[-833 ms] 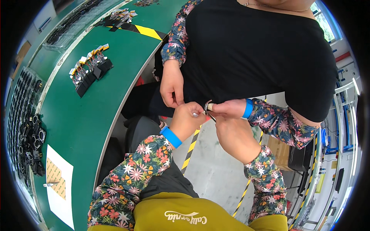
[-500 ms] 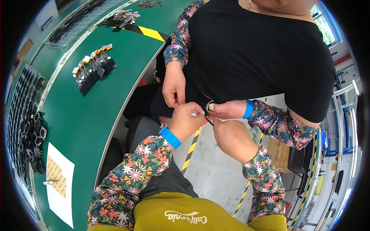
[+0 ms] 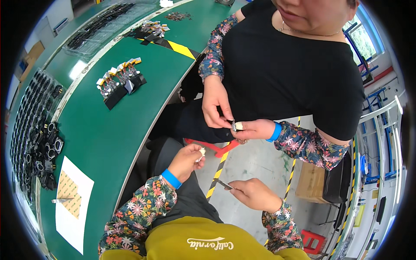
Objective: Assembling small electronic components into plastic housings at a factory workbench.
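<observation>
My left hand [image 3: 185, 161] is over my lap, its fingers closed in a pinch. A small whitish thing [image 3: 201, 154] shows at the fingertips; whether it is held or worn on a finger I cannot make out. Lower and to the right, my right hand [image 3: 256, 194] grips slim dark tweezers [image 3: 224, 185], pointing left. Beyond them a co-worker's two hands [image 3: 216, 102] hold a small dark part with silvery bits [image 3: 235, 125]. A whitish cover sits on that person's thumb.
Battery-and-wire assemblies [image 3: 121, 82] stand in a row on the green table [image 3: 104, 143]. Black parts with rings [image 3: 45, 154] fill trays at the left. A white sheet [image 3: 73, 229] carries a tan patterned piece and a slim metal tool. A red stool [image 3: 216, 148] stands below.
Both my hands have drawn back toward me, away from the co-worker's hands, and apart from each other. The co-worker's left hand now meets the other at the small part.
</observation>
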`<action>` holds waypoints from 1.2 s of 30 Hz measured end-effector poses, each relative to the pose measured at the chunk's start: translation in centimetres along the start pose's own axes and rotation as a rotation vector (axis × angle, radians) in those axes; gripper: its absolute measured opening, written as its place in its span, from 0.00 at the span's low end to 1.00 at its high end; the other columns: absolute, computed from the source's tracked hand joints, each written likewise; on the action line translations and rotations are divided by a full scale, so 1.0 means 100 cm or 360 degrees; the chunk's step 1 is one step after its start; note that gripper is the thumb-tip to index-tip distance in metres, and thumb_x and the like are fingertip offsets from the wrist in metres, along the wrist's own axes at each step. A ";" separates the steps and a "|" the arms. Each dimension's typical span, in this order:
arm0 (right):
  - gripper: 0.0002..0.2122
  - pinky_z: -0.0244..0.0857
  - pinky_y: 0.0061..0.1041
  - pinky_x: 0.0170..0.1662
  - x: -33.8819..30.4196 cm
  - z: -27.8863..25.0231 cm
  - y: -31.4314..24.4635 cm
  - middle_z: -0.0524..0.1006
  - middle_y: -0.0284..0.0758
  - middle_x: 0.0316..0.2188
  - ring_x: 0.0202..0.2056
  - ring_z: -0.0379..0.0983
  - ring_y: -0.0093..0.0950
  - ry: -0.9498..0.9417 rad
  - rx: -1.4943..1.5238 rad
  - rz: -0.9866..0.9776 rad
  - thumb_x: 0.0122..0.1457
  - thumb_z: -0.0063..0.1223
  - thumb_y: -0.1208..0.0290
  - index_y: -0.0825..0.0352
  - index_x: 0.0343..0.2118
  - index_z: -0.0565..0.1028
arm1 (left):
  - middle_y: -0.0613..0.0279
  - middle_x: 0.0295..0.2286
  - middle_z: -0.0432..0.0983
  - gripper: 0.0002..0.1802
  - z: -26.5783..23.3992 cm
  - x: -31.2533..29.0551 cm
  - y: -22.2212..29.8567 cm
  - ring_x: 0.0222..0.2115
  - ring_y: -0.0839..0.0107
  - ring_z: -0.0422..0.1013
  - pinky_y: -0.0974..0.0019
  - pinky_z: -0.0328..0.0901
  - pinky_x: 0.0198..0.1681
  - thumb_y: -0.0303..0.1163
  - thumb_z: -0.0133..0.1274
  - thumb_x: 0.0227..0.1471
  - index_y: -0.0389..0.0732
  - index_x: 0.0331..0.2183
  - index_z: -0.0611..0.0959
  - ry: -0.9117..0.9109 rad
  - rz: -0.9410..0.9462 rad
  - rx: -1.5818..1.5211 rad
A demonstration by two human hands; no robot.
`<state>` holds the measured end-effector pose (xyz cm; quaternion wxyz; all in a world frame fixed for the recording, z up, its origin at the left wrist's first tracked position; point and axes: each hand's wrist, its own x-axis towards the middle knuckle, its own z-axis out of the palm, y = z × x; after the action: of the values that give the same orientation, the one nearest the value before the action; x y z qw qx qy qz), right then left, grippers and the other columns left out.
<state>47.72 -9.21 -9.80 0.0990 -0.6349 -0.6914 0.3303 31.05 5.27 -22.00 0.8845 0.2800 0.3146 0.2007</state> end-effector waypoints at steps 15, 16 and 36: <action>0.10 0.60 0.21 0.23 -0.001 0.005 -0.024 0.67 0.33 0.12 0.15 0.64 0.22 -0.0132 0.0506 0.0068 0.57 0.43 0.73 0.67 0.40 0.74 | 0.62 0.29 0.72 0.06 0.030 -0.003 0.029 0.28 0.75 0.71 0.74 0.65 0.32 0.26 0.47 0.51 0.39 0.34 0.71 -0.0187 0.0160 0.0046; 0.10 0.60 0.21 0.23 0.000 0.008 -0.020 0.67 0.32 0.12 0.15 0.63 0.21 -0.0108 0.0527 0.0055 0.57 0.43 0.73 0.67 0.40 0.74 | 0.62 0.29 0.73 0.07 0.030 0.000 0.028 0.28 0.74 0.71 0.74 0.65 0.32 0.26 0.47 0.51 0.39 0.34 0.71 -0.0190 0.0155 0.0034; 0.17 0.53 0.15 0.21 0.006 0.009 -0.020 0.62 0.27 0.14 0.16 0.57 0.16 0.0197 0.1644 0.0093 0.66 0.30 0.64 0.69 0.52 0.62 | 0.62 0.31 0.74 0.11 -0.020 -0.020 0.003 0.29 0.76 0.72 0.77 0.67 0.30 0.30 0.50 0.53 0.34 0.37 0.76 0.0046 0.0054 -0.0096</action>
<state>45.48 -8.84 -9.46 0.4307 -0.5406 -0.4130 0.5930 28.24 5.18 -22.23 0.8844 0.2557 0.3163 0.2292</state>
